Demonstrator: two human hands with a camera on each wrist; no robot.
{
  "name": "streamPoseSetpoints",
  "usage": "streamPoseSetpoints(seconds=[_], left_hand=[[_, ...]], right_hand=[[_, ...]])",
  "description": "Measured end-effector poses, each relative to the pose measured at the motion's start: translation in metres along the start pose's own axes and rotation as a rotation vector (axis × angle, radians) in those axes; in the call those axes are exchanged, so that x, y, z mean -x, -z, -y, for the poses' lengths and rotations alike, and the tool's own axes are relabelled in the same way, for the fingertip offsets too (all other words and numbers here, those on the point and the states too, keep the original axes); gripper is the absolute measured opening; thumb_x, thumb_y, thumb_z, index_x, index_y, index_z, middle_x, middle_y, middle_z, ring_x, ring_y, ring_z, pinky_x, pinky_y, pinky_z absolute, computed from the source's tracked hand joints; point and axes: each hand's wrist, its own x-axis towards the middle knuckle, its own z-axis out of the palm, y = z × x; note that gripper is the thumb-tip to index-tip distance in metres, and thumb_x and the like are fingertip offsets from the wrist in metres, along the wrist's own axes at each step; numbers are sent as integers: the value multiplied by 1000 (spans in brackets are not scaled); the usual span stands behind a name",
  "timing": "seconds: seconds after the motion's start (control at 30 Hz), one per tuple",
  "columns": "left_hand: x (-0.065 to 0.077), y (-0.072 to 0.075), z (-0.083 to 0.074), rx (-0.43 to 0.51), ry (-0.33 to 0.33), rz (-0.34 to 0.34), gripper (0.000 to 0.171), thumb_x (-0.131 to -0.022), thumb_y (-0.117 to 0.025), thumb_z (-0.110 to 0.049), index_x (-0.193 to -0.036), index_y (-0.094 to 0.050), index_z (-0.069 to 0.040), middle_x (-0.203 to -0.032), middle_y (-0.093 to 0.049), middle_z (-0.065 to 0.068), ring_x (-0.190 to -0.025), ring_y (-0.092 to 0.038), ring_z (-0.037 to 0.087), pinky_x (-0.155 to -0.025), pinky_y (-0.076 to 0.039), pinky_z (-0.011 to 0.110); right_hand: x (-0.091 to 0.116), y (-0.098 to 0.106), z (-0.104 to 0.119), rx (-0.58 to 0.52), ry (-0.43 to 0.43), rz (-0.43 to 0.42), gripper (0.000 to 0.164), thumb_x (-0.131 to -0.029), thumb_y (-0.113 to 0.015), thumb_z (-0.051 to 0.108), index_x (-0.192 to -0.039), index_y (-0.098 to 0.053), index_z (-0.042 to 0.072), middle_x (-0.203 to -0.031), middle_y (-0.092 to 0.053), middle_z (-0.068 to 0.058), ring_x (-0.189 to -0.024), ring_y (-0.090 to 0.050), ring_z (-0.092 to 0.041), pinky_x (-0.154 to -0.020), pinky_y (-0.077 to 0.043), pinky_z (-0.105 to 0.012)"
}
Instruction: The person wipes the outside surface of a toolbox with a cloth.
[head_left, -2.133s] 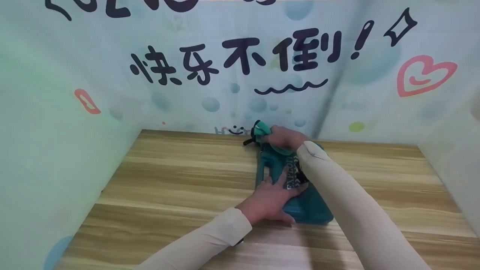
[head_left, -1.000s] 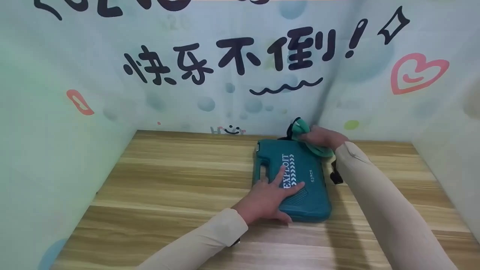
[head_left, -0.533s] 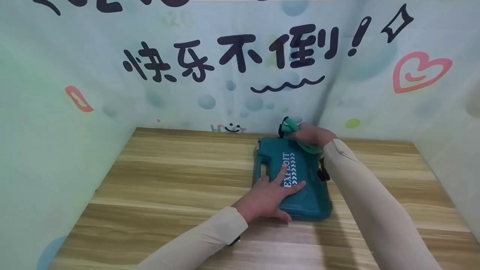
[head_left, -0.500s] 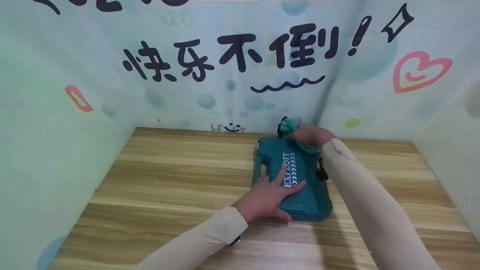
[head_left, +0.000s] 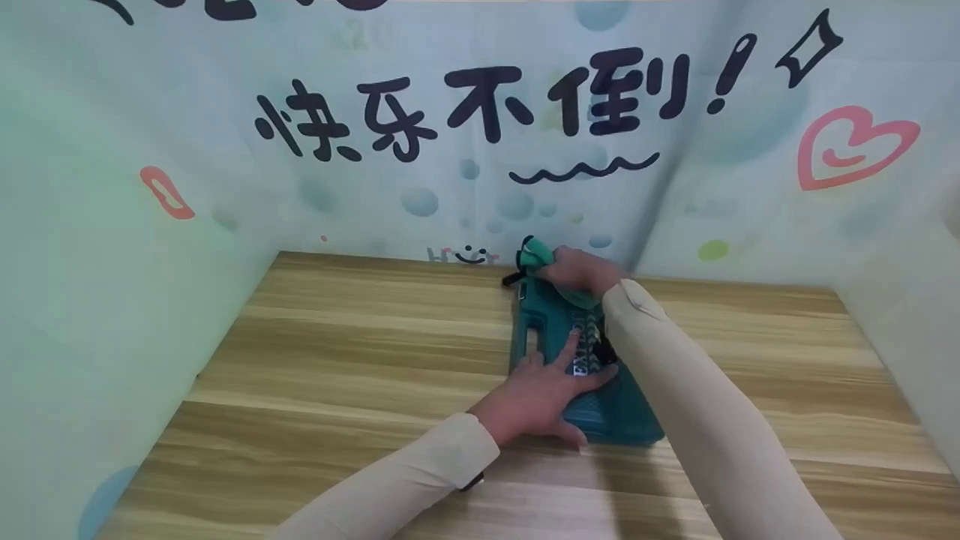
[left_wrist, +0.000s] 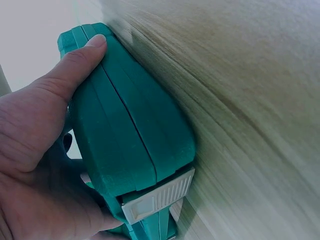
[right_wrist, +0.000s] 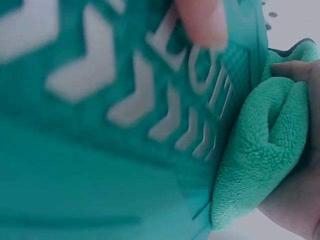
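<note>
A teal plastic case with white lettering, a handle cutout and a pale latch lies flat on the table. My left hand presses on its lid with fingers spread, the thumb against the near side wall across the seam. My right hand grips a folded green fleecy cloth with dark edging at the case's far end. In the right wrist view the cloth is bunched under the fingers, touching or very near the case edge. The right forearm hides part of the lid.
The wood-grain table extends to both sides of the case. A printed cloth backdrop stands right behind the far table edge, and pale side walls flank the table.
My right hand moved the cloth right along the case's far end, then back left to the far left corner. My left hand stayed on the lid, and the case has barely shifted.
</note>
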Motion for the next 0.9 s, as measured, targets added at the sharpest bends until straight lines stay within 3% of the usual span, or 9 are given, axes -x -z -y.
streamPoseSetpoints(seconds=[0.23, 0.53, 0.9], left_hand=[[-1, 0, -1, 8, 6, 8, 97, -84, -77, -57, -160, -16, -47, -168, 3, 17, -141, -27, 54, -115, -20, 61], [-2, -1, -2, -38, 1, 18, 96, -85, -74, -60, -160, -16, -47, -169, -1, 15, -153, -6, 34, -115, -18, 62], [-2, 1, -4, -12, 38, 30, 100, -83, -75, -61, -160, -12, -49, -169, 3, 16, -151, -13, 40, -113, -24, 62]], right_hand=[[-3, -4, 9, -19, 18, -9, 46, -102, -52, 41, -130, -52, 3, -114, -55, -16, -105, -52, -32, -88, -42, -42], [-5, -14, 21, -34, 42, 23, 45, -102, -53, 38, -133, -50, 5, -117, -55, -15, -109, -51, -32, -91, -42, -44], [-5, -16, 17, -40, 91, -30, 45, -103, -50, 36, -133, -51, 2, -117, -55, -16, -106, -52, -32, -91, -43, -44]])
